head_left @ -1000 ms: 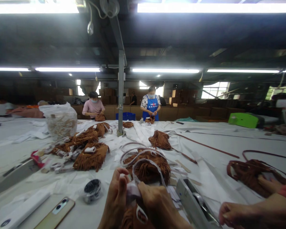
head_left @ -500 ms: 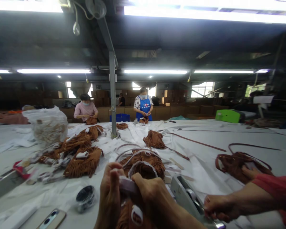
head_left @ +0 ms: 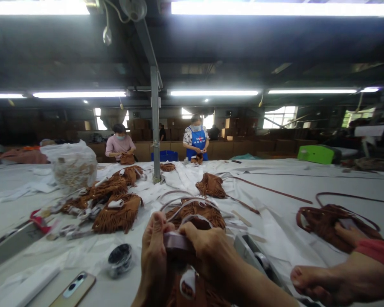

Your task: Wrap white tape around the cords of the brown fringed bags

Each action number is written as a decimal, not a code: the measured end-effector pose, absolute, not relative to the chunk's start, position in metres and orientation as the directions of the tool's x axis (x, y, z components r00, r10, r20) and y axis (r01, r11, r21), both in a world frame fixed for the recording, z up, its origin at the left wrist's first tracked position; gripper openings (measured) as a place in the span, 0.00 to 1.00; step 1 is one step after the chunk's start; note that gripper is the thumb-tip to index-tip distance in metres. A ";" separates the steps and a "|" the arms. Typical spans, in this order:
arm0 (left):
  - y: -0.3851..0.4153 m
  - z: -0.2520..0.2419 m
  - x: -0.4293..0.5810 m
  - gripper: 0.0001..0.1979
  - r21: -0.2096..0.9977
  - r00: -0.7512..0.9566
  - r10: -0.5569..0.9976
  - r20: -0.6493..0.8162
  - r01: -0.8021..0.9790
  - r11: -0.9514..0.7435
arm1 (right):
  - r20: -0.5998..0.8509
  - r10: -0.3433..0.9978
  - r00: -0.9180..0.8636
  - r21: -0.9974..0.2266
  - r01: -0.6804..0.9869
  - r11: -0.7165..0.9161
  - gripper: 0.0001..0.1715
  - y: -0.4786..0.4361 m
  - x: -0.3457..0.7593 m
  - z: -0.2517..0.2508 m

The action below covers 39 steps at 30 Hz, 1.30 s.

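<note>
In the lower middle, my left hand (head_left: 155, 251) and my right hand (head_left: 208, 249) are closed on a pale wrapped strap (head_left: 176, 241), one at each end of the short stretch that shows. Below them hangs a brown fringed bag (head_left: 200, 294) with a white wrapped ring (head_left: 187, 283) on its front; its lower part is cut off by the frame. Just behind my hands lies another brown fringed bag (head_left: 196, 209), with pale wrapped straps arching over it.
Brown fringed bags (head_left: 118, 213) lie left beside a clear plastic sack (head_left: 73, 166). Nearer are a black bowl in plastic (head_left: 119, 258) and a phone (head_left: 75, 290). A metal dispenser (head_left: 254, 253) and a co-worker's hands (head_left: 313, 283) are at right. A post (head_left: 155, 123) rises mid-table.
The view has shifted, so the scene sits further right. The co-worker's near hand has moved off the metal dispenser. My hands keep hold of the strap, which now shows more broadly between them.
</note>
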<state>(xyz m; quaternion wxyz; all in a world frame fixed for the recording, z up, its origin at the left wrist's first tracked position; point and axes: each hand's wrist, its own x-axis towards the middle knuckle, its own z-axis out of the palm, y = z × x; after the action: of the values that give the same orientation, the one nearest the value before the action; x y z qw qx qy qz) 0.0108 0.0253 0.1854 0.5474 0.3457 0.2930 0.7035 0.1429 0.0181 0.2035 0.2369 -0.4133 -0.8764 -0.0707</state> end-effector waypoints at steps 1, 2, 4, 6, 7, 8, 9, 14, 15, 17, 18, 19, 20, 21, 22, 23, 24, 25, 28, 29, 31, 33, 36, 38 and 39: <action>0.026 0.183 0.012 0.28 0.822 -0.154 0.961 0.231 -0.497 -0.278 | 0.453 0.684 -0.572 0.013 0.772 0.636 0.06 0.018 0.145 0.203; 0.027 0.180 0.012 0.30 0.851 -0.132 0.937 0.323 -0.393 -0.349 | 0.433 0.681 -0.591 0.091 0.780 0.619 0.04 0.019 0.147 0.203; 0.029 0.179 0.013 0.32 0.859 -0.048 0.871 0.489 -0.144 -0.491 | 0.395 0.678 -0.620 0.174 0.775 0.607 0.05 0.020 0.150 0.204; 0.030 0.181 0.015 0.27 0.844 0.004 0.844 0.537 -0.010 -0.537 | 0.384 0.681 -0.624 0.135 0.768 0.627 0.02 0.021 0.152 0.206; 0.031 0.183 0.015 0.24 0.849 -0.005 0.849 0.528 -0.019 -0.528 | 0.388 0.689 -0.612 0.082 0.767 0.636 0.05 0.021 0.152 0.208; 0.031 0.185 0.015 0.23 0.858 -0.033 0.862 0.507 -0.074 -0.508 | 0.391 0.701 -0.596 0.014 0.766 0.643 0.10 0.021 0.152 0.209; 0.032 0.186 0.016 0.22 0.863 -0.079 0.877 0.474 -0.158 -0.481 | 0.392 0.717 -0.576 -0.057 0.763 0.644 0.16 0.021 0.152 0.211; 0.033 0.182 0.018 0.21 0.800 -0.214 0.937 0.276 -0.489 -0.347 | 0.417 0.715 -0.561 -0.184 0.718 0.671 0.16 0.020 0.156 0.206; 0.033 0.180 0.019 0.22 0.809 -0.197 0.941 0.276 -0.481 -0.338 | 0.417 0.709 -0.568 -0.133 0.734 0.666 0.11 0.020 0.158 0.204; 0.033 0.176 0.020 0.27 0.861 -0.120 0.926 0.358 -0.342 -0.377 | 0.384 0.707 -0.594 0.001 0.766 0.643 0.04 0.021 0.161 0.200; 0.032 0.175 0.020 0.30 0.881 -0.054 0.907 0.417 -0.219 -0.418 | 0.361 0.708 -0.607 0.049 0.771 0.635 0.02 0.022 0.162 0.199; 0.032 0.175 0.020 0.31 0.881 0.021 0.884 0.467 -0.092 -0.464 | 0.332 0.710 -0.621 0.062 0.765 0.641 0.02 0.022 0.163 0.200; 0.032 0.176 0.020 0.30 0.866 0.086 0.863 0.498 0.009 -0.501 | 0.303 0.713 -0.633 0.036 0.755 0.655 0.02 0.023 0.164 0.201; 0.033 0.177 0.020 0.27 0.853 0.123 0.853 0.507 0.068 -0.517 | 0.285 0.717 -0.636 -0.021 0.743 0.668 0.01 0.024 0.164 0.204; 0.033 0.177 0.019 0.25 0.853 0.136 0.855 0.501 0.089 -0.514 | 0.277 0.721 -0.635 -0.098 0.728 0.678 0.05 0.026 0.165 0.208; 0.034 0.177 0.019 0.24 0.864 0.124 0.864 0.488 0.074 -0.499 | 0.279 0.724 -0.631 -0.184 0.705 0.685 0.09 0.026 0.167 0.212; 0.035 0.176 0.017 0.24 0.881 0.097 0.878 0.468 0.031 -0.473 | 0.286 0.725 -0.626 -0.269 0.674 0.688 0.15 0.027 0.169 0.216; 0.037 0.175 0.016 0.23 0.899 0.068 0.897 0.437 -0.023 -0.436 | 0.295 0.725 -0.622 -0.340 0.641 0.688 0.21 0.028 0.171 0.220; 0.041 0.166 0.014 0.23 0.931 -0.002 0.946 0.324 -0.178 -0.319 | 0.273 0.718 -0.641 -0.474 0.560 0.680 0.26 0.028 0.176 0.224; 0.042 0.164 0.014 0.23 0.930 -0.028 0.957 0.287 -0.231 -0.286 | 0.250 0.717 -0.650 -0.504 0.545 0.670 0.25 0.028 0.177 0.222; 0.041 0.162 0.016 0.23 0.915 -0.079 0.971 0.224 -0.326 -0.238 | 0.222 0.731 -0.645 -0.570 0.523 0.634 0.24 0.027 0.177 0.213; 0.039 0.162 0.019 0.24 0.894 -0.121 0.977 0.177 -0.395 -0.211 | 0.217 0.773 -0.597 -0.654 0.499 0.569 0.20 0.026 0.174 0.201; 0.034 0.158 0.022 0.25 0.888 -0.129 0.984 0.124 -0.429 -0.168 | 0.217 0.821 -0.528 -0.703 0.499 0.507 0.13 0.025 0.171 0.183; 0.034 0.148 0.022 0.27 0.909 -0.061 0.993 0.105 -0.398 -0.120 | 0.229 0.824 -0.518 -0.629 0.567 0.531 0.12 0.024 0.170 0.176; 0.033 0.142 0.021 0.29 0.931 -0.008 0.993 0.115 -0.349 -0.110 | 0.240 0.814 -0.529 -0.548 0.618 0.563 0.11 0.023 0.170 0.173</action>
<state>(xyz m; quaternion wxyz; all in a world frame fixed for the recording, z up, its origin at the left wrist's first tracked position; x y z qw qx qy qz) 0.0214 0.0334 0.1417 0.5544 0.4345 0.3707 0.6054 0.1697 0.0229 0.1729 0.2414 -0.4210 -0.8505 0.2029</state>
